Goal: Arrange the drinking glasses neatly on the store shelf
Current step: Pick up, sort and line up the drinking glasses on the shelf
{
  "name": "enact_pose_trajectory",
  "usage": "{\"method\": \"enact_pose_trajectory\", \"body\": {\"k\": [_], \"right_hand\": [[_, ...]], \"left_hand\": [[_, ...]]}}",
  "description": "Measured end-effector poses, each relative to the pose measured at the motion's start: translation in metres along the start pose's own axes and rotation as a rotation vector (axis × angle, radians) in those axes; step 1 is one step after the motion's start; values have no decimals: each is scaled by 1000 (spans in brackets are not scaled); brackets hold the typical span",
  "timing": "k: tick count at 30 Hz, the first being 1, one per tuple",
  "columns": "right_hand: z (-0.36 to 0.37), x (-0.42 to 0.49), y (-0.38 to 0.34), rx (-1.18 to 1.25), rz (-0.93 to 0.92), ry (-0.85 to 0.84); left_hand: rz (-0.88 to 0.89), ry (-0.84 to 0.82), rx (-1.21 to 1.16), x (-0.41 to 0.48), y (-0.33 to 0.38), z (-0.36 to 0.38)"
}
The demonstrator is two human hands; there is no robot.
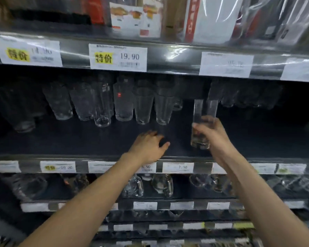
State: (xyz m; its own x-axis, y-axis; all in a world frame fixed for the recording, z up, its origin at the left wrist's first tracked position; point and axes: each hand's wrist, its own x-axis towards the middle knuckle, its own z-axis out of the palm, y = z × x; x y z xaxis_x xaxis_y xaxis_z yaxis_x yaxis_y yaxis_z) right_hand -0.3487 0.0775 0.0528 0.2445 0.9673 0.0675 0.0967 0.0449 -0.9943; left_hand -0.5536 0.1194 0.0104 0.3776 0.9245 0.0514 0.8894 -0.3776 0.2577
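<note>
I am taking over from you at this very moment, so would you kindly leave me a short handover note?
Right hand: grips a tall straight glass, upright, over the front of the middle shelf; I cannot tell if its base is set down.
Left hand: reaches onto the shelf beside it, fingers curved; I cannot tell whether it holds anything.
Done: a row of glasses stands at the back, left to centre; more glasses stand at the back right.
Left: place the tall straight glass, probably in the gap between the groups, then straighten the row.
</note>
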Motion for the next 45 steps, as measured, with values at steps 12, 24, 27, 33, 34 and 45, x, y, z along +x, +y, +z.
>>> {"method": "enact_pose_trajectory", "body": {"k": [12,24,27,33,34,45], "right_hand": [[23,103,30,8,-63,32],[42,134,47,-329,-137,122],[44,138,50,-368,-143,147],[45,152,54,-325,-143,130],[45,152,54,-324,-132,130],[46,162,60,-428,-155,142]], "left_hand": [[-56,-11,-40,-3,5,-3],[-88,18,-67,-3,5,-1],[-90,20,-64,-2,5,-2],[-81,42,-64,-5,8,-4],[-81,45,-64,-5,8,-4],[-91,45,-61,-5,10,-4]]}}
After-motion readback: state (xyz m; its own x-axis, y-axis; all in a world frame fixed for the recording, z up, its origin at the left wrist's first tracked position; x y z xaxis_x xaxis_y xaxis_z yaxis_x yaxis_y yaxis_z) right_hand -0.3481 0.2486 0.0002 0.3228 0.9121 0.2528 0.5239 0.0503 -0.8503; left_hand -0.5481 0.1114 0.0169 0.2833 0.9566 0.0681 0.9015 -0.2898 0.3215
